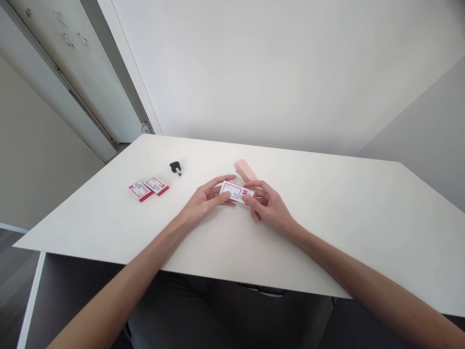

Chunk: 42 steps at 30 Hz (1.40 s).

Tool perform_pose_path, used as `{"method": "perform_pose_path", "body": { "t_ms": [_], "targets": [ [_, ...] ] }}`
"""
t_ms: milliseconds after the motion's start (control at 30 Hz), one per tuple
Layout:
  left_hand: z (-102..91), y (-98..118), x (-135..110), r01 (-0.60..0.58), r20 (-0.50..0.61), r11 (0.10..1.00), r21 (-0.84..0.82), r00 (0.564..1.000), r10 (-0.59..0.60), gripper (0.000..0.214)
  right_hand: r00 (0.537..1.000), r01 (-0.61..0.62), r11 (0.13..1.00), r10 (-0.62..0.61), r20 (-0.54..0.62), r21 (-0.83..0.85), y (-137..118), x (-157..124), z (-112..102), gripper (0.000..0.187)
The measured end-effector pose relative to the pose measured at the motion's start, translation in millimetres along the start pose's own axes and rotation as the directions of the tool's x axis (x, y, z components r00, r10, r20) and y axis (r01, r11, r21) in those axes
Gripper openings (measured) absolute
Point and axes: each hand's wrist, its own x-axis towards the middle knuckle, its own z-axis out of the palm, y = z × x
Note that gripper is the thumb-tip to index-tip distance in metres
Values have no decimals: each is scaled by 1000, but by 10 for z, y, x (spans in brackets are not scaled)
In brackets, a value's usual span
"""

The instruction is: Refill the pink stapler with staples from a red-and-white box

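A small white-and-red box [231,189] with printed labels is held over the middle of the table. My left hand [206,199] grips its left end, the thumb on its upper face. At the other end, the fingers and thumb of my right hand [271,208] close round it. Just behind the box lies a long pink object [246,170] that looks like a stapler, its near part hidden by my hand and the box. Between them a beige item [239,180] shows only in part.
Two similar white-and-red boxes [157,185] lie side by side on the left of the white table [327,218]. Near them is a small black object [175,166] with a metal end. A white wall [261,72] rises behind the table's far edge.
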Motion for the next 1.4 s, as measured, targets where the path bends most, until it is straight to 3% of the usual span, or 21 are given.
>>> {"method": "perform_pose_path", "body": {
  "t_ms": [200, 333, 467, 567, 667, 733, 800, 867, 933, 1000, 1100, 1200, 1300, 1400],
  "targets": [
    [96, 19, -17, -15, 57, 995, 95, 998, 9, 72, 1000, 3, 1000, -4, 23, 18, -29, -8, 17, 48],
    [110, 35, -21, 6, -32, 988, 156, 999, -1, 78, 995, 8, 999, -11, 103, 32, -13, -14, 19, 50],
    [90, 53, -3, 28, -170, 980, 197, 985, 6, 68, 977, 2, 999, -10, 215, 39, 10, -27, 17, 63],
    [44, 37, 30, 36, -328, 985, 170, 944, 22, 63, 973, 16, 999, -22, 228, 31, 17, -33, 17, 67],
    [-53, 8, 43, 45, -545, 965, 258, 832, 107, 45, 977, 27, 999, -30, 213, 17, 10, -38, 24, 63],
    [-129, -10, 24, 39, -629, 915, 402, 737, 246, 35, 978, 20, 1000, -20, 208, 3, -4, -45, 32, 59],
    [-188, -34, -10, 37, -641, 829, 558, 653, 403, 31, 980, 3, 1000, 0, 199, -14, -20, -54, 40, 55],
    [-215, -71, -45, 105, -610, 707, 699, 604, 513, 35, 981, -11, 999, 18, 191, -34, -26, -64, 46, 51],
    [-212, -123, -67, 228, -557, 555, 800, 624, 548, 50, 982, 2, 999, 8, 186, -53, -14, -77, 49, 47],
    [-200, -179, -74, 315, -504, 410, 856, 687, 524, 60, 985, 48, 995, -32, 169, -88, 14, -90, 49, 42],
    [-225, -244, -76, 376, -472, 287, 881, 736, 486, 57, 984, 173, 965, -158, 86, -198, 60, -96, 35, 30],
    [-337, -265, -95, 445, -516, 264, 856, 705, 486, 57, 929, 312, 878, -362, -76, -362, 87, -66, -6, 19],
    [-493, -261, -132, 507, -567, 274, 818, 628, 532, 67, 839, 345, 781, -505, -201, -520, 110, -3, -71, 16],
    [-605, -262, -155, 552, -617, 308, 775, 559, 553, 75, 845, 290, 757, -489, -214, -586, 151, 51, -123, 24]
  ]
}}
